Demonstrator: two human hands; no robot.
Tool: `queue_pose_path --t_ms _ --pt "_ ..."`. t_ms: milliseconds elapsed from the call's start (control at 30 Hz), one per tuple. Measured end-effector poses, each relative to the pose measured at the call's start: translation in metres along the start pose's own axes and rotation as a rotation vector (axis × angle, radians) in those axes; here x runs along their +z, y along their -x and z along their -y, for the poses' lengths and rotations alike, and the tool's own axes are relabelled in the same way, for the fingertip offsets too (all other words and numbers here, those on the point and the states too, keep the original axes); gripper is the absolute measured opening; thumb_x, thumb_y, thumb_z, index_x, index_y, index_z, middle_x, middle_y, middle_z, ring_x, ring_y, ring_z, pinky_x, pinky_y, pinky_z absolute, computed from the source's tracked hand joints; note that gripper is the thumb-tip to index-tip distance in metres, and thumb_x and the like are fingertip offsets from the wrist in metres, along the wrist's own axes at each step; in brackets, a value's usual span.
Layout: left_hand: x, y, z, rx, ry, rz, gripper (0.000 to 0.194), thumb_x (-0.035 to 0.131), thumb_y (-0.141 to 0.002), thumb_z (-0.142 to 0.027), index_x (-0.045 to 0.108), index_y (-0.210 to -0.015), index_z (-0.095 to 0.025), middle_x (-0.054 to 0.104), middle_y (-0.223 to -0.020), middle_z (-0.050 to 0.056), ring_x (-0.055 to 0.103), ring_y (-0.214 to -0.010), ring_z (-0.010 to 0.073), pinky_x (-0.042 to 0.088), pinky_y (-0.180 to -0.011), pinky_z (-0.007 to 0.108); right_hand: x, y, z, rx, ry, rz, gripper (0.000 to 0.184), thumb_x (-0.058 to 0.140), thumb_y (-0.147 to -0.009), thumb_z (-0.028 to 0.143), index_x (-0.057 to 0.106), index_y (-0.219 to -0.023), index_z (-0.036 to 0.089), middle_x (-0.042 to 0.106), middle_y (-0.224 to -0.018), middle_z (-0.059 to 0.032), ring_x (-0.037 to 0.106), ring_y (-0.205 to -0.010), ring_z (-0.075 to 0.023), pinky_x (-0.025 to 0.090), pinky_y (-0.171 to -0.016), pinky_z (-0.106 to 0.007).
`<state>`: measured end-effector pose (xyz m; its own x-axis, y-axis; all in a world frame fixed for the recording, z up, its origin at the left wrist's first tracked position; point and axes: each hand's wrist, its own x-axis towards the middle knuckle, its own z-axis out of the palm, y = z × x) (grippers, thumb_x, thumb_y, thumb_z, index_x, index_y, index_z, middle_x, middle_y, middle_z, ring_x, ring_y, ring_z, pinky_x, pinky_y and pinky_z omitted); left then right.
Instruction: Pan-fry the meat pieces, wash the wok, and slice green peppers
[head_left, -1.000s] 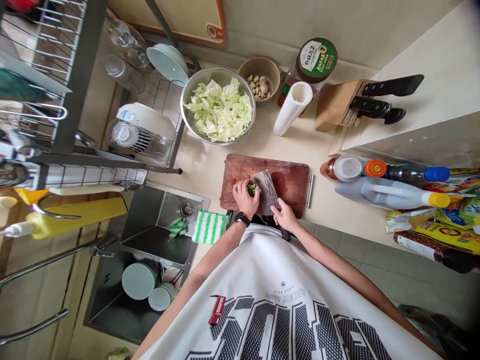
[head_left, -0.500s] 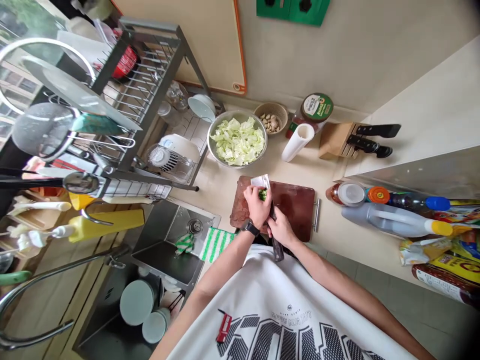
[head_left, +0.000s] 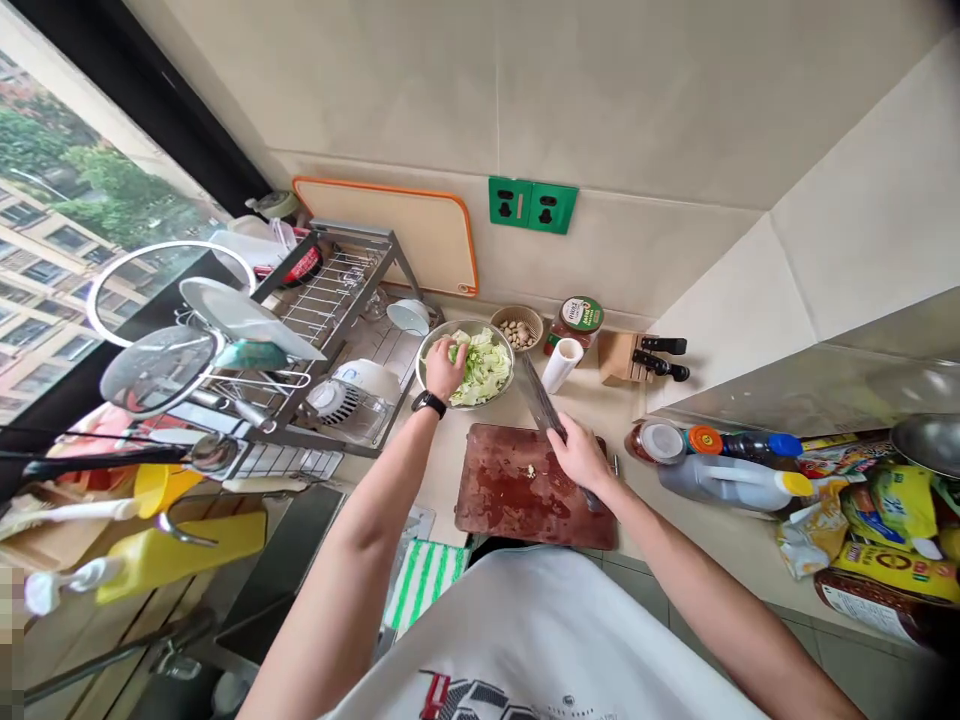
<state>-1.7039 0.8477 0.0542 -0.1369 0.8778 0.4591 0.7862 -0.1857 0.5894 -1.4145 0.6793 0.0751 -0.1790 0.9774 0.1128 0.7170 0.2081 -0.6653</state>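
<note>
Pale shredded cabbage (head_left: 487,372) in a steel bowl (head_left: 512,368), left hand (head_left: 446,368) bunched on it (right hand (head_left: 581,455) gripping a cleaver (head_left: 541,400))

The left hand (head_left: 445,368) is resting in a steel bowl (head_left: 508,378) of chopped cabbage (head_left: 484,372), and the right hand (head_left: 580,455) is gripping a cleaver (head_left: 541,402). A cutting board (head_left: 495,505) is lying before and between both hands. A dish rack (head_left: 330,310) is standing left of the bowl, and a knife block (head_left: 616,358) is standing beyond the right hand, with a plastic jug (head_left: 724,483) to its right.
</note>
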Motion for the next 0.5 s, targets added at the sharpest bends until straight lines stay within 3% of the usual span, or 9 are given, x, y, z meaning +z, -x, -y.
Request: queue_pose_path --t_ms 100,233,300,400,500 --pt "0.005 0.022 0.010 0.041 -0.036 0.028 0.023 0.056 -0.093 -0.037 0.067 -0.096 -0.018 0.069 -0.108 0.017 0.063 -0.106 0.0320 0.051 -0.094 0.050 0.007 0.066 -0.041 0.017 0.235 -0.047 0.031 0.039 -0.099 0.022 0.062 -0.118 0.017 0.066 -0.113 -0.0143 0.068 -0.094 -0.0243 0.056 -0.080 -0.036" --pt "0.022 0.022 0.001 0.194 -0.032 0.099 0.021 0.054 -0.092 -0.035 0.068 -0.093 -0.020 0.069 -0.107 0.016 0.063 -0.103 0.0315 0.051 -0.093 0.051 0.036 0.132 -0.087 0.155 0.491 0.031 0.036 0.044 -0.096 0.018 0.063 -0.126 0.023 0.061 -0.124 -0.0127 0.070 -0.076 -0.0207 0.056 -0.065 -0.032" --pt "0.034 0.002 -0.010 0.250 -0.035 0.150 0.021 0.054 -0.092 -0.034 0.069 -0.093 -0.019 0.069 -0.108 0.016 0.063 -0.103 0.0316 0.052 -0.094 0.051 0.053 0.150 -0.102 0.201 0.543 0.023 0.034 0.045 -0.096 0.021 0.063 -0.125 0.023 0.059 -0.125 -0.0133 0.071 -0.074 -0.0211 0.056 -0.062 -0.033" --pt "0.059 -0.047 -0.029 0.273 -0.073 0.279 0.016 0.058 -0.087 -0.029 0.071 -0.086 -0.019 0.071 -0.103 0.016 0.065 -0.102 0.0317 0.050 -0.099 0.051 0.073 0.160 -0.117 0.229 0.517 -0.040 0.032 0.044 -0.098 0.025 0.062 -0.124 0.021 0.058 -0.122 -0.0141 0.071 -0.076 -0.0231 0.058 -0.064 -0.036" --pt "0.094 -0.098 -0.043 0.256 -0.094 0.440 0.013 0.066 -0.079 -0.025 0.068 -0.067 -0.019 0.072 -0.081 0.013 0.068 -0.091 0.0298 0.051 -0.097 0.046 0.087 0.162 -0.122 0.243 0.457 -0.113 0.034 0.042 -0.100 0.030 0.060 -0.127 0.022 0.058 -0.118 -0.0152 0.072 -0.087 -0.0270 0.059 -0.070 -0.038"
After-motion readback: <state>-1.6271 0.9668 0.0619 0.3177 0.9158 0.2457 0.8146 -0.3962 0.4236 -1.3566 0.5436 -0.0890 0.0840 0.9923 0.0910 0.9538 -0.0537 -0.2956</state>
